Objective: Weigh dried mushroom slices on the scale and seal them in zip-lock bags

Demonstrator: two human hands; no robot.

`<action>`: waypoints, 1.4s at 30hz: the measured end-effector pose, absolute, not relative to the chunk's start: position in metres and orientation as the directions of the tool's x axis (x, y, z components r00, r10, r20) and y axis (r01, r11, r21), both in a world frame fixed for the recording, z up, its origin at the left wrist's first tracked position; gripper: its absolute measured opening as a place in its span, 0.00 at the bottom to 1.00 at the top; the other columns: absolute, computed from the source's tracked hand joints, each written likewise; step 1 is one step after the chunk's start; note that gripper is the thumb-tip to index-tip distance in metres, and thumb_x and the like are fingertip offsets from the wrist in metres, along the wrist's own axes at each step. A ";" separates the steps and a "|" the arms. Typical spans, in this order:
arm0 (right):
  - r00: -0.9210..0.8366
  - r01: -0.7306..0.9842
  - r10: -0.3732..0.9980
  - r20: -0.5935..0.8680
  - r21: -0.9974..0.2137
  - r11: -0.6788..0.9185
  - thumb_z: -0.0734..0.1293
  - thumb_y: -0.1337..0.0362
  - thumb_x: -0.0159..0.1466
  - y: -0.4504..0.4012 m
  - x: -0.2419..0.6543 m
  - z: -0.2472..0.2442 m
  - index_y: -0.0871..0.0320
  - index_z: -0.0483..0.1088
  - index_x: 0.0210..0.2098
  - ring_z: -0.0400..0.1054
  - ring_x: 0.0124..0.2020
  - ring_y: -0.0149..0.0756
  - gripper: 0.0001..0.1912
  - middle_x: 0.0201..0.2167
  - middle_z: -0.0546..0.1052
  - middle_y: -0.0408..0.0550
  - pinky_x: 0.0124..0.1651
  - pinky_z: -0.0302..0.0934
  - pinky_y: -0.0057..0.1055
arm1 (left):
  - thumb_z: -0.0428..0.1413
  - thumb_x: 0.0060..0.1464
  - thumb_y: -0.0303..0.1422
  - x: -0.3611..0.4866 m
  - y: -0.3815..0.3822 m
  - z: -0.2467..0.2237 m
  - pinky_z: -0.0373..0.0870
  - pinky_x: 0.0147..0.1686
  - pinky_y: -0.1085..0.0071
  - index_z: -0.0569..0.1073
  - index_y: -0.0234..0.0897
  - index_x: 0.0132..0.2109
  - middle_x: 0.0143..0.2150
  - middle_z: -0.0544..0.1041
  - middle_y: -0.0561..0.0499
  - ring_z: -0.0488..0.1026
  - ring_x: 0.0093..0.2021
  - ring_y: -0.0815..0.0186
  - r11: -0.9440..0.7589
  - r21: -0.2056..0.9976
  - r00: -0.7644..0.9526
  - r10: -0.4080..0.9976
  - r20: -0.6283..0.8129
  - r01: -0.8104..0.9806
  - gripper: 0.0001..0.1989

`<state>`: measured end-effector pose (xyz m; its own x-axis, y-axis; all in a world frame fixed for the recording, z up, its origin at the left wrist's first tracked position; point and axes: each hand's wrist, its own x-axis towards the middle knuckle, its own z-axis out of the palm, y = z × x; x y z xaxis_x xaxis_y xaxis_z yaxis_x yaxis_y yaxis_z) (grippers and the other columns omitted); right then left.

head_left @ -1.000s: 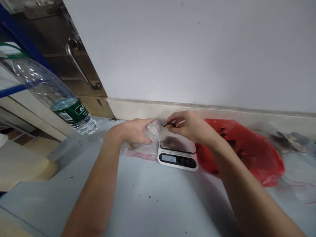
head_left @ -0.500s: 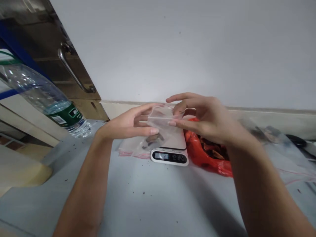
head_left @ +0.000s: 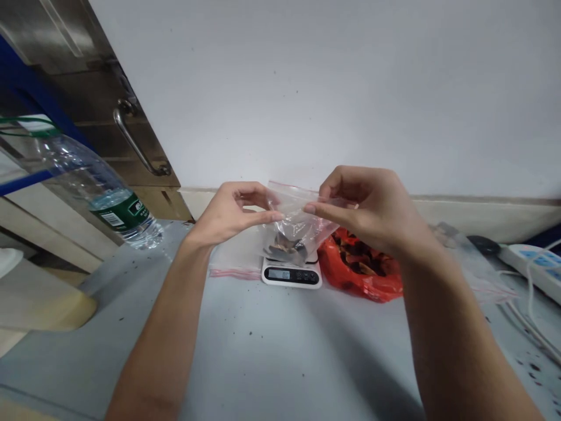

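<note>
A clear zip-lock bag (head_left: 302, 225) hangs upright between my two hands, with dark brown dried pieces (head_left: 286, 244) lying in its bottom. My left hand (head_left: 239, 213) pinches the bag's left side between thumb and fingers. On the other side, my right hand (head_left: 362, 202) grips it near the top, its fingertips partly hidden behind the plastic. Below and behind the bag is a white digital scale (head_left: 292, 284), its display reading about 0.0. The bag covers most of the scale's platform.
Right of the scale lies a red plastic bag (head_left: 363, 283) of dried brown pieces. Flat zip bags (head_left: 234, 272) are at its left. A water bottle (head_left: 118, 210) and a pale container (head_left: 48, 298) stand left. A power strip (head_left: 537, 266) with cables lies far right.
The bag has been raised and turned upright, its pieces now gathered at the bottom. The scale's display went from about 27 to 0.0. My right hand has closed on the bag's edge.
</note>
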<state>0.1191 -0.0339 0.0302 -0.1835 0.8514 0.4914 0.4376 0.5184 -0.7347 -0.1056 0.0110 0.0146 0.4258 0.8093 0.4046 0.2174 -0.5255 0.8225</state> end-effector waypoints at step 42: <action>-0.343 0.677 0.867 0.362 -0.544 0.495 0.66 0.56 0.62 -0.012 0.160 0.016 0.55 0.76 0.32 0.65 0.26 0.35 0.11 0.31 0.78 0.48 0.30 0.59 0.33 | 0.58 0.60 0.37 -0.104 0.002 0.022 0.73 0.32 0.72 0.70 0.39 0.29 0.28 0.76 0.53 0.74 0.31 0.66 -0.713 0.512 0.409 0.698 0.588 0.479 0.12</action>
<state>0.1595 -0.0120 0.0164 -0.3428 0.8670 0.3616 0.6773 0.4949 -0.5445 -0.1038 0.0025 0.0223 0.4093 0.6975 0.5881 0.4790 -0.7129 0.5122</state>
